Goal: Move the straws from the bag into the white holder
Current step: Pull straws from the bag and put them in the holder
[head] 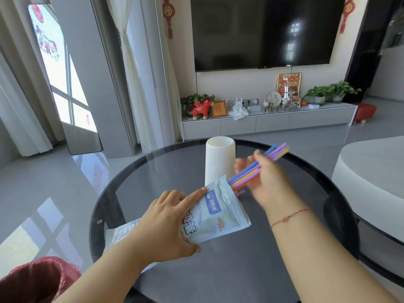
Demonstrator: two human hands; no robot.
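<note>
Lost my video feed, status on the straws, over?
Left hand steadies bag. Right hand grips straws, ends still in bag mouth. White holder upright behind, nothing in the way.

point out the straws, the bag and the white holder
straws (251, 171), head view, on the bundle's middle near the right hand
bag (215, 217), head view, on its printed front
holder (219, 158), head view, on its ribbed side wall

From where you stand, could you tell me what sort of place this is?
Most likely a home living room: a large wall-mounted television, a low media cabinet with potted plants and ornaments, and a round glass table.
</note>
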